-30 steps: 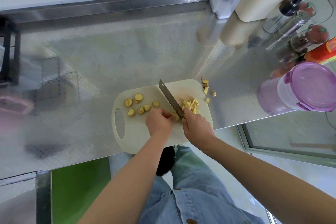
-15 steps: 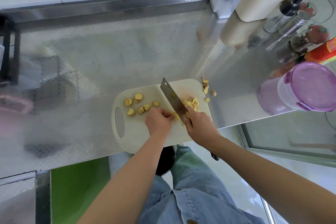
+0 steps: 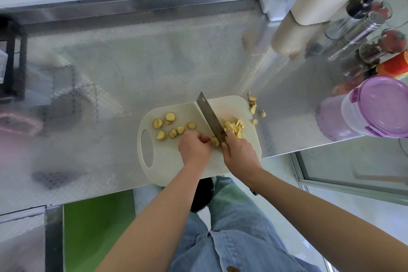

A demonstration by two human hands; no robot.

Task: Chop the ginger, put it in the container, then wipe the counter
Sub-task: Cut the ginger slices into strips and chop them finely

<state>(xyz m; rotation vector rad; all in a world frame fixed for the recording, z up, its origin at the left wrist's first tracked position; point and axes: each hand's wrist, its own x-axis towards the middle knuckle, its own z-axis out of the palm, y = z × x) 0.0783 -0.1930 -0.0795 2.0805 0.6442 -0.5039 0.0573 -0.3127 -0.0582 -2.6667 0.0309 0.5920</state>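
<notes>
1. The surface (image 3: 110,73) is patterned metal. On its near edge lies a pale cutting board (image 3: 167,161), with its handle hole at the 9 o'clock end.
2. Seven round ginger slices (image 3: 170,127) lie on the board, at about 10 o'clock from the left hand. They have not moved since half a second ago.
3. The left hand (image 3: 194,148) has its fingers curled and pinches one ginger piece (image 3: 214,141) against the board. It is in nearly the same place as before.
4. The knife (image 3: 209,117) points toward 11 o'clock. The near end of the blade touches the pinched piece on its 3 o'clock side. Compared with half a second ago, the blade has hardly shifted.
5. The right hand (image 3: 239,152) grasps the knife handle firmly, and it hides most of the handle. It sits a little nearer to the left hand than before.
6. A small heap of chopped ginger strips (image 3: 235,127) lies just at 3 o'clock of the blade, on the board.
7. Some ginger scraps (image 3: 254,106) lie on the surface beside the 2 o'clock corner of the board, unchanged.
8. The container (image 3: 379,106), with a purple lid on it, stands well apart at 3 o'clock of the board. It holds no ginger that I can see.
</notes>
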